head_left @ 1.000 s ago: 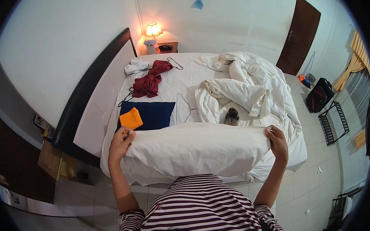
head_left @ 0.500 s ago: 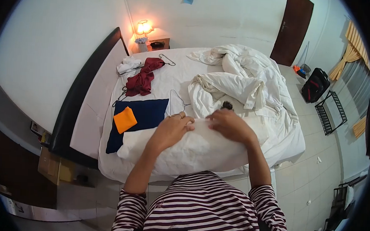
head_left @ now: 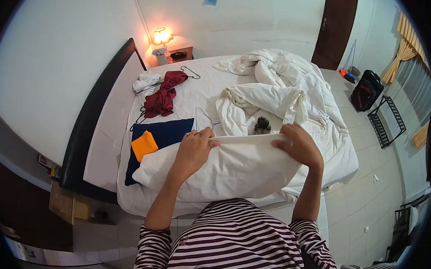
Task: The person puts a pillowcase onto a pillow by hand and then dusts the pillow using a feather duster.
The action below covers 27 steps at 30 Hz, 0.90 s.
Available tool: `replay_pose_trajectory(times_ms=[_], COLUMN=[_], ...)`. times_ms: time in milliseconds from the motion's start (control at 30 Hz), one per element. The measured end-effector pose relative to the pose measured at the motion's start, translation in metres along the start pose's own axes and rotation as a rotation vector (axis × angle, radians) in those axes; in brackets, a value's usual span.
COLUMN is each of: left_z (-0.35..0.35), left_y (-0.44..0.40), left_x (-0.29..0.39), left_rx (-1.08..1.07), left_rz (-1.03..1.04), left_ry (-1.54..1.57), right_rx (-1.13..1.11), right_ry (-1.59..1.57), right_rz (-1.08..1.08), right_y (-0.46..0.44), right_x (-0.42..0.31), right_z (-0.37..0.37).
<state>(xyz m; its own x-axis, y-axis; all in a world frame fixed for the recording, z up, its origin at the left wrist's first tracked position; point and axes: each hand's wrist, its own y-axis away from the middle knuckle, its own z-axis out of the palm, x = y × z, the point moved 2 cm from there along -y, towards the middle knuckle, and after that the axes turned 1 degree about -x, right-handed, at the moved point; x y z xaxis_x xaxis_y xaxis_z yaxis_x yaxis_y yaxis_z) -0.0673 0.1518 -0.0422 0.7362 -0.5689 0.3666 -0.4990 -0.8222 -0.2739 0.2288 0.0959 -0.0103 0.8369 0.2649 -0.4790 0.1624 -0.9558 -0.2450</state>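
Pillow [head_left: 223, 176], white and puffy, lies along the near side of the bed [head_left: 198, 97], right by the person in the stripy shirt [head_left: 239, 243]. Both hands are on its far top edge, and the cloth makes a fairly straight line between them. The left hand [head_left: 191, 152] is mostly closed, with its fingers bent over the edge and its thumb close to them, so it has hold of the cloth. The right hand [head_left: 300, 145] is on the part nearer the foot of the bed. Its thumb and bent fingers pinch the same edge.

Toward the head of the bed, a dark blue cloth [head_left: 171, 132] sticks out from under the pillow, with a bright orange cloth [head_left: 144, 145] on top of it. A thin hanger [head_left: 204, 117] lies on the middle of the bed. Near it is something dark and bristly [head_left: 262, 125], maybe a brush or duster, but its lower part is hidden. A dark red piece of clothing [head_left: 161, 100] and a white one [head_left: 145, 82] lie by the head of the bed. A big, crumpled white blanket [head_left: 281, 96] is heaped toward the foot of the bed. Past the bed's far head corner, a lamp [head_left: 162, 36] glows.
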Motion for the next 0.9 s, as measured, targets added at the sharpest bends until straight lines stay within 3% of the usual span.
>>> replay_pose_trajectory(times_ms=[67,167,233,267,333,367,400,433,467,533,600,700,800,900], left_z=[0.0,-0.006,-0.011,-0.014,-0.011,-0.009,-0.007,-0.002,0.005,0.011,0.007,0.008,0.009,0.003], left_y=[-0.006,-0.01,-0.01,-0.01,-0.009,-0.007,-0.007,-0.008,-0.009,-0.012,-0.016,-0.024,-0.03,-0.047], left_x=[-0.004,-0.017,-0.022,-0.025,-0.039,-0.045,-0.053,-0.065,-0.079,-0.085,-0.083,-0.079,-0.075,-0.073], left_rx=[-0.058,-0.033,0.005,0.03,0.087,0.119,0.154,0.147,0.143,0.161,0.204,0.17,0.232,0.193], left_rz=[-0.135,-0.091,0.002,0.052,-0.038,-0.101,-0.165,-0.228,-0.294,-0.39,-0.44,-0.465,-0.349,-0.276], left_ry=[0.132,0.159,0.016,-0.057,-0.088,-0.067,-0.045,-0.063,-0.08,-0.07,-0.018,-0.008,-0.032,0.348], right_rx=[0.359,1.031,1.185,1.13,0.742,0.576,0.339,0.067,0.021,-0.048,0.007,0.413,0.221,0.056], right_ry=[-0.085,-0.151,-0.347,-0.385,-0.173,-0.261,-0.521,-0.765,-0.699,-0.682,-0.413,-0.703,-0.908,-1.359], right_rz=[0.059,0.143,0.384,0.478,0.576,0.653,0.941,1.06,1.032,1.214,1.126,1.198,1.198,1.09], right_y=[0.001,-0.005,0.005,0.009,0.023,0.031,0.039,0.043,0.051,0.066,0.081,0.086,0.09,0.099], right_x=[0.012,0.061,0.116,0.158,0.244,0.277,0.287,0.262,0.289,0.26,0.324,0.285,0.271,0.269], right_z=[-0.004,0.027,0.082,0.125,0.23,0.291,0.336,0.336,0.393,0.406,0.528,0.507,0.461,0.436])
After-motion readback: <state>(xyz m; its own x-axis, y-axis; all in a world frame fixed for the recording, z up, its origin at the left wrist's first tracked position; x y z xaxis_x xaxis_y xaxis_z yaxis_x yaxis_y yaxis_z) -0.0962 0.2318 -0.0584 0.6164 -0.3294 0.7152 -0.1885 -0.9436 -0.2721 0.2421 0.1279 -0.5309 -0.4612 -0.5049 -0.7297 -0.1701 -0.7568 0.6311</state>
